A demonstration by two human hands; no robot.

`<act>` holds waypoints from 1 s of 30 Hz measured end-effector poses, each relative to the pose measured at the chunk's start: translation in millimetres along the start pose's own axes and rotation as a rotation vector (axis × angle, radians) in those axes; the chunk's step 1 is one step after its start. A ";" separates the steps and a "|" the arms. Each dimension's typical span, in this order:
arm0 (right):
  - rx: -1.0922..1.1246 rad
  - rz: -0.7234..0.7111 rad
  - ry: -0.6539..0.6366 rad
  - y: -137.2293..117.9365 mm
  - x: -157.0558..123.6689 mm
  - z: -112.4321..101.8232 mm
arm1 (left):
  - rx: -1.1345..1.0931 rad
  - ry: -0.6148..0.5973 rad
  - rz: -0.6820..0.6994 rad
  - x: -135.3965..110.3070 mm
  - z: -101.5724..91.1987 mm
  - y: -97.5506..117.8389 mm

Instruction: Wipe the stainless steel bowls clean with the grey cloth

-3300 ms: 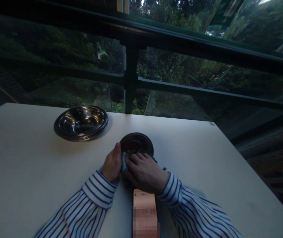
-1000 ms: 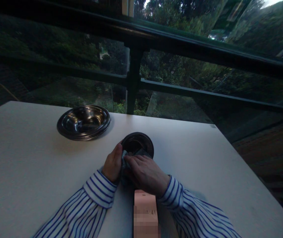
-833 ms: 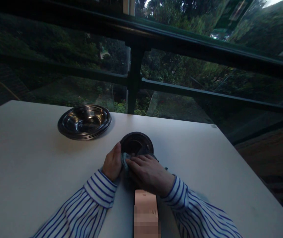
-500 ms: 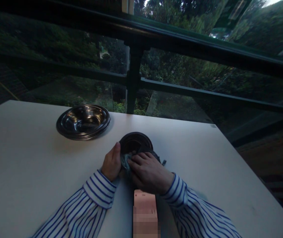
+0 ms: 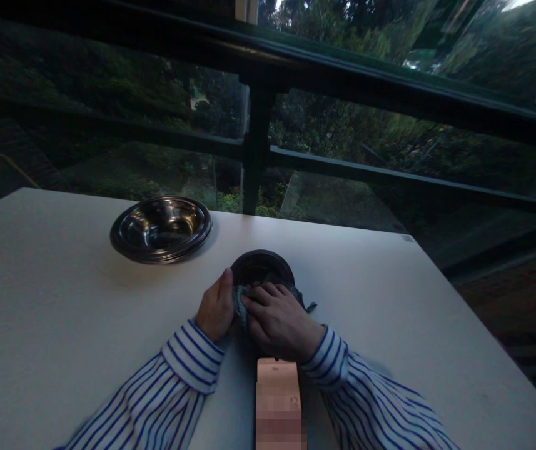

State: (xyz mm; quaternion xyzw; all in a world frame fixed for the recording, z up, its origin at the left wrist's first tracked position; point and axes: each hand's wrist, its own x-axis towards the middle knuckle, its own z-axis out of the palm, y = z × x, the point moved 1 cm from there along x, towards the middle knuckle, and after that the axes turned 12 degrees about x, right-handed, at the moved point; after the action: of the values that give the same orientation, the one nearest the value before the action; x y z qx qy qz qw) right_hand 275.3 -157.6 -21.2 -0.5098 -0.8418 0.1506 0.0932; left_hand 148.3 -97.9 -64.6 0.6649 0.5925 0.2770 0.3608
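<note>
A round dark metal bowl (image 5: 262,257) is in front of me at the middle of the white table. My left hand (image 5: 217,306) grips its left rim, thumb up along the edge. Over the near side of the bowl, my right hand (image 5: 281,322) presses a grey-green cloth (image 5: 240,301) against the inside, fingers bent over it. One dark end of the cloth sticks out past the bowl's right side. The near part of the bowl is hidden by the hand and the cloth.
A stack of shiny steel bowls (image 5: 162,231) stands toward the back left of the white table (image 5: 366,281). Close to me lies a phone (image 5: 278,375) with a lit pinkish screen, below my right hand. Beyond the table's far edge runs a dark railing (image 5: 258,144) with glass panels.
The right hand with the cloth has shifted slightly within the bowl. My left hand keeps its hold on the rim. The whole view has moved a little.
</note>
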 end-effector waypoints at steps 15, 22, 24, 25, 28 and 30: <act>0.018 -0.031 -0.012 -4.6 -2.3 -0.9 | 0.063 0.037 0.014 -0.6 -0.8 0.1; -0.045 0.018 -0.060 -0.4 -12.5 -9.4 | 0.029 0.025 0.030 -2.2 0.2 -0.7; -0.017 -0.011 -0.034 -4.4 -9.2 -4.6 | 0.030 0.036 0.031 -1.8 -0.2 -1.0; -0.002 -0.026 -0.015 -6.3 -7.4 -2.0 | 0.030 0.043 0.034 -1.5 -0.4 -1.2; 0.013 -0.041 0.009 -7.9 -6.5 1.1 | 0.023 0.044 0.036 -0.6 -0.2 -2.0; -0.007 -0.026 -0.024 -5.2 -10.4 -2.3 | 0.011 0.032 0.036 -0.5 0.4 -2.4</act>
State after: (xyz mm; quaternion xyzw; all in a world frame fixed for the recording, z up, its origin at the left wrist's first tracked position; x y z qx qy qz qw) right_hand 276.5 -168.7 -17.3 -0.4971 -0.8501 0.1526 0.0831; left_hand 147.1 -98.4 -66.7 0.6728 0.5878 0.2906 0.3426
